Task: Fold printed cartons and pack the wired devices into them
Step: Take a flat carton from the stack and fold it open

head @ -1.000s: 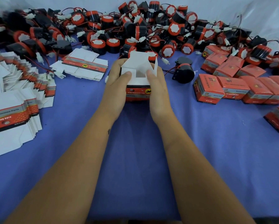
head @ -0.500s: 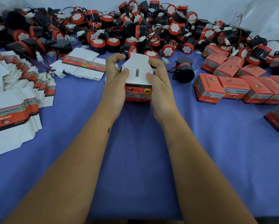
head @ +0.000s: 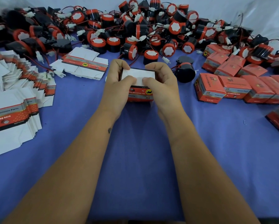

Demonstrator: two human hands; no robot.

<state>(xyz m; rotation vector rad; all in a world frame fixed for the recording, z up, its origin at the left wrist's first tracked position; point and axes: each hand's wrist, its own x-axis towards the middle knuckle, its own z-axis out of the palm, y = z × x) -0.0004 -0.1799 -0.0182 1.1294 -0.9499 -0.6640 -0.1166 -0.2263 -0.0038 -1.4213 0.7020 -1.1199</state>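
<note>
Since the earlier frames the white flaps that stood up from the carton (head: 139, 88) have been folded flat, and both thumbs have come in over them. The left hand (head: 117, 84) grips the carton's left side, fingers curled round its far edge, thumb pressing the white top. The right hand (head: 162, 85) grips the right side the same way, its thumb tip nearly meeting the left one. The carton sits between the palms on the purple cloth (head: 138, 159), printed orange face toward the camera. Just beyond the right hand lies a lone black device (head: 184, 71). Farther back spreads the pile of wired devices (head: 135, 29); flat cartons (head: 14, 101) fan out at left, finished boxes (head: 232, 84) at right.
</note>
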